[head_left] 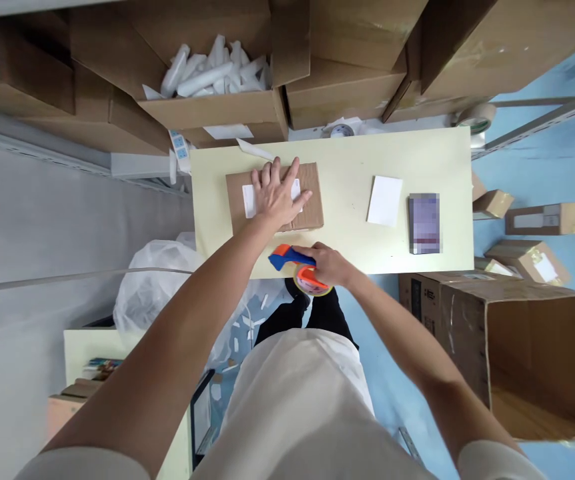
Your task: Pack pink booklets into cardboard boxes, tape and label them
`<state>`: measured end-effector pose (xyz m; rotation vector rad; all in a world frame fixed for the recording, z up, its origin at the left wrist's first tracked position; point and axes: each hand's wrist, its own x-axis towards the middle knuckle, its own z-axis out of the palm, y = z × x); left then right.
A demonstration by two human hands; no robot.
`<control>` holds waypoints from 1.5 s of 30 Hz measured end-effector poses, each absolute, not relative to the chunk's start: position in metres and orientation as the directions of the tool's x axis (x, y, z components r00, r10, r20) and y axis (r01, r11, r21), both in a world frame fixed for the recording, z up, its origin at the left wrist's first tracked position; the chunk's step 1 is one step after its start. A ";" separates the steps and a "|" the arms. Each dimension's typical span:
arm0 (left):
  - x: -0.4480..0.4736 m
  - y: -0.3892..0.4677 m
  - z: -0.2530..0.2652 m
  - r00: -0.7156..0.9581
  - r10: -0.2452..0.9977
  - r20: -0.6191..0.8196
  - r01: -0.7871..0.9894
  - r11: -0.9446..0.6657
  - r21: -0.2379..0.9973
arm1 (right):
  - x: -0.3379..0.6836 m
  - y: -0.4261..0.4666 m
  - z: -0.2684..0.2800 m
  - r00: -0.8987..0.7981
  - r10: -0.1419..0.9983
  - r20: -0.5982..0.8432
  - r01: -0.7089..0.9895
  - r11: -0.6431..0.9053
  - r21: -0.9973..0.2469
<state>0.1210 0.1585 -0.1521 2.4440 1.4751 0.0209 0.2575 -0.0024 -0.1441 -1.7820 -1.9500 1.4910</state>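
A closed cardboard box (311,193) with a white label lies on the pale yellow table (347,247). My left hand (276,195) rests flat on top of it, fingers spread, covering part of the label. Just in front of the box, at the table's near edge, my right hand (331,265) is wrapped around the handle of a blue and orange tape dispenser (287,257). A roll of tape sits in the dispenser, below the fingers. The dispenser is apart from the box.
A white paper (385,201) and a blurred purple rectangular object (424,224) lie on the table's right. Behind stands an open carton (212,110) of white foam-like pieces. A large open box (542,360) stands at right. A plastic bag (152,280) hangs left.
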 end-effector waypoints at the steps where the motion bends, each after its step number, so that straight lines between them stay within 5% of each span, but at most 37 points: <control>1: 0.117 0.159 -0.151 0.490 0.862 -0.131 0.854 -0.444 0.272 | 0.251 -0.002 -0.138 -0.300 0.817 -0.492 0.698 -0.163 -0.697; 5: 0.083 0.150 -0.143 0.510 0.855 -0.093 0.820 -0.451 0.352 | 0.275 -0.026 -0.102 -0.248 0.879 -0.407 0.586 -0.198 -0.786; 11: 0.036 0.117 -0.138 0.193 0.979 -0.061 0.925 -0.161 0.344 | 0.342 -0.031 -0.026 -0.112 0.993 -0.043 0.468 0.015 -0.884; 17: 0.030 0.115 -0.150 0.238 0.968 -0.073 0.873 -0.180 0.454 | 0.363 0.056 0.069 -0.092 0.878 0.469 0.714 0.387 -0.583; 21: 0.036 0.109 -0.152 0.214 0.975 -0.062 0.838 -0.151 0.524 | 0.373 0.146 0.108 -0.200 0.779 0.594 0.799 0.481 -0.362; 29: 0.038 0.071 -0.152 0.058 0.994 -0.095 0.730 0.023 0.683 | 0.386 0.296 0.090 -0.359 0.774 0.522 0.806 0.539 -0.245; 36: 0.009 0.052 -0.163 -0.018 0.960 -0.280 0.528 0.247 0.812 | 0.387 0.291 0.088 -0.390 0.776 0.496 0.815 0.541 -0.205; 41: -0.005 0.056 -0.175 0.089 0.936 -0.342 0.495 0.257 0.830 | 0.370 0.163 0.005 0.025 0.868 0.496 0.788 0.289 -0.544; 45: -0.004 0.061 -0.190 0.130 0.939 -0.320 0.432 0.237 0.870 | 0.320 0.045 -0.110 0.071 0.997 0.022 0.629 -0.028 -0.777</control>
